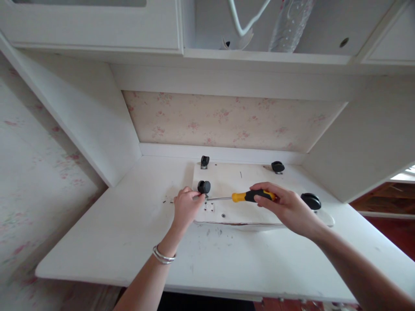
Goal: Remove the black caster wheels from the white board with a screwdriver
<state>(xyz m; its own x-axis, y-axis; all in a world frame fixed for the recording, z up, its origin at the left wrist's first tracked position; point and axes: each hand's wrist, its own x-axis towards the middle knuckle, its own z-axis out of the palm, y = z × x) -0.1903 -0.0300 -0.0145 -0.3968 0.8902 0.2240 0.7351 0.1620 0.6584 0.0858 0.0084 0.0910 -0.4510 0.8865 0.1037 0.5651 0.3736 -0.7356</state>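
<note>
A white board (246,181) lies flat on the white desk (129,233), with black caster wheels at its corners. My left hand (185,208) is closed in a pinch at the base of the near-left caster (204,187). My right hand (285,207) grips the yellow and black handle of a screwdriver (249,196). Its metal shaft points left, and the tip meets the caster's base beside my left fingers. What the left fingers pinch is too small to make out.
Two more casters (204,161) (278,166) stand at the board's far edge, and a fourth caster (311,201) sits at its right end. Small dark screws (167,201) lie on the desk left of the board. Cabinet walls close in both sides, with shelves overhead.
</note>
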